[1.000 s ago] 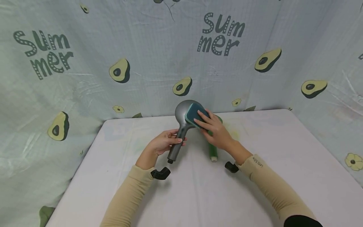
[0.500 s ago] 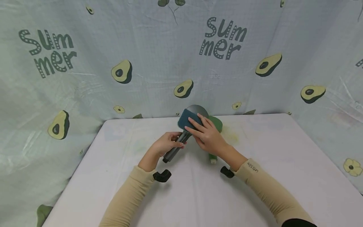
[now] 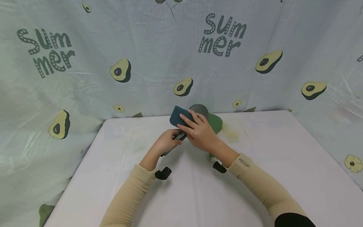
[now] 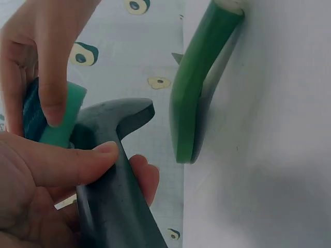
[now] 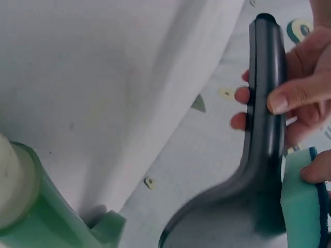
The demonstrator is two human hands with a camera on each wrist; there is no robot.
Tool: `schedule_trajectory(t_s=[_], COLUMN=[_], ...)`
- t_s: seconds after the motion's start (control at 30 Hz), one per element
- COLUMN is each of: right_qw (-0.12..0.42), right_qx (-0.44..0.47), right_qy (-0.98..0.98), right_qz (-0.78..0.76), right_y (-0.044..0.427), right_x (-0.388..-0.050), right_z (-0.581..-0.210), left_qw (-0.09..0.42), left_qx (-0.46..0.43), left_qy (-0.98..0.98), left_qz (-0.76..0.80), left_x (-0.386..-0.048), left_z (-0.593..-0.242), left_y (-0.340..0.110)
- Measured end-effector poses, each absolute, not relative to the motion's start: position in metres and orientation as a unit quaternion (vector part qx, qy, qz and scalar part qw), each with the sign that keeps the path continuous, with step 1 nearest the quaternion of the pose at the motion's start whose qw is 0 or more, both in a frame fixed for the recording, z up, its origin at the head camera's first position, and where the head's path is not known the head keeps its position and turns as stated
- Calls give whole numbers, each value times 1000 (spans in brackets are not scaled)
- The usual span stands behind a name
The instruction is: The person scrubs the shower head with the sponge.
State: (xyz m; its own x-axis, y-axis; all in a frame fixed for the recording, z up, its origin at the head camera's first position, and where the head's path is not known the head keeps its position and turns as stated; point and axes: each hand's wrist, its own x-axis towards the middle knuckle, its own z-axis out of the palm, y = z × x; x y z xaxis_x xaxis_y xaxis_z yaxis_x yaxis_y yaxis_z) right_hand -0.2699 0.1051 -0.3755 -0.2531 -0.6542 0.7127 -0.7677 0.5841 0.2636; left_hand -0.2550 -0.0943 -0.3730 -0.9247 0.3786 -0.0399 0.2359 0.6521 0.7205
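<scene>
My left hand grips the handle of a dark grey handheld shower head, thumb on one side and fingers round the other. In the head view the shower head's round end shows behind my right hand. That hand holds a two-layer sponge, dark blue on its outer face and teal beneath. The sponge's teal layer lies against the shower head near where handle and head meet. The far fingers of my right hand are partly hidden.
A green paddle-shaped thing with a round handle and a pale end lies just behind my right hand. The white-covered table ends at a patterned cloth backdrop. Black wrist mounts stick out below the hands.
My right hand and the sponge have moved left across the shower head, from its round end towards the handle. The shower head has tilted and turned in my left hand.
</scene>
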Motion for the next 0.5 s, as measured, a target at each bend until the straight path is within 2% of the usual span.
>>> schedule_trajectory(t_s=[0.27, 0.5], right_qw=[398, 395], right_qx=[373, 454], right_qy=[-819, -795], right_qz=[177, 76], right_y=[120, 109], right_x=[-281, -273], right_z=[-370, -376], left_qw=[95, 55], left_qx=[132, 165], left_qy=[907, 920], left_qz=[388, 351], left_x=[-256, -255], left_z=[-378, -379], left_y=[-96, -92])
